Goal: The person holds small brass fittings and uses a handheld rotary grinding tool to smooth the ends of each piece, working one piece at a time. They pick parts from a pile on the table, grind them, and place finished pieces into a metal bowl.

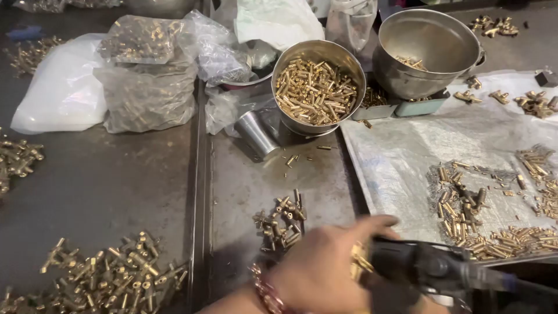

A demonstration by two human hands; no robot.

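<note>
A small brass fitting (360, 261) sits pinched in the left hand (325, 267) at the bottom edge, against the tip of a dark handheld power tool (436, 267). The right hand is out of view. Just beyond lies a loose pile of brass fittings (282, 221) on the grey metal desk (116, 186), with a steel bowl of brass pins (317, 87) farther back.

There are two big metal bowls (318, 87) (427, 51), one small metal cup (256, 135), one hand (325, 267), one dark power tool (442, 268), a few plastic bags (148, 81), and too many little brass parts (107, 278) to count.
</note>
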